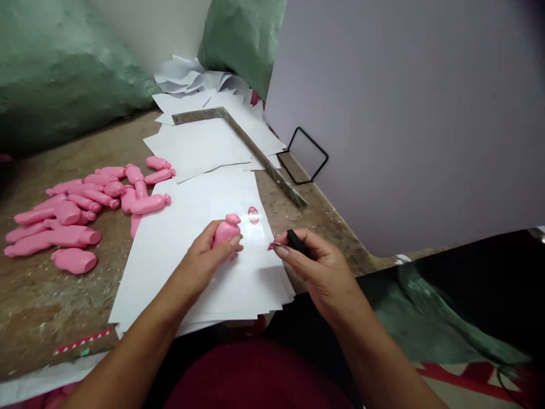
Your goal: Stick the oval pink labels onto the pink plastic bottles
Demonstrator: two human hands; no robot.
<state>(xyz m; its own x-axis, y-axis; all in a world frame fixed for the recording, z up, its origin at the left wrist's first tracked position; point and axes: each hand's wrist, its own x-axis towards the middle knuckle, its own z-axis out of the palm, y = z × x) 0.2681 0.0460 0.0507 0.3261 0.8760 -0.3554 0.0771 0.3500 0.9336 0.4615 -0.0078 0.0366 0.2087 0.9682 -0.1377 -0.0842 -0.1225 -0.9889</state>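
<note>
Pink plastic bottle (226,233) clamped in the left hand (200,264) above white paper sheets (149,284), the right hand (319,272) pinches a small black object (297,242) near a round label (253,215).

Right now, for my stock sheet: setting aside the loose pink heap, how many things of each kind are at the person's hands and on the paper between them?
Pink plastic bottle in the left hand: 1
Small black object in the right hand: 1
Oval pink-and-white label on the white paper sheet: 1
Total: 3
</note>
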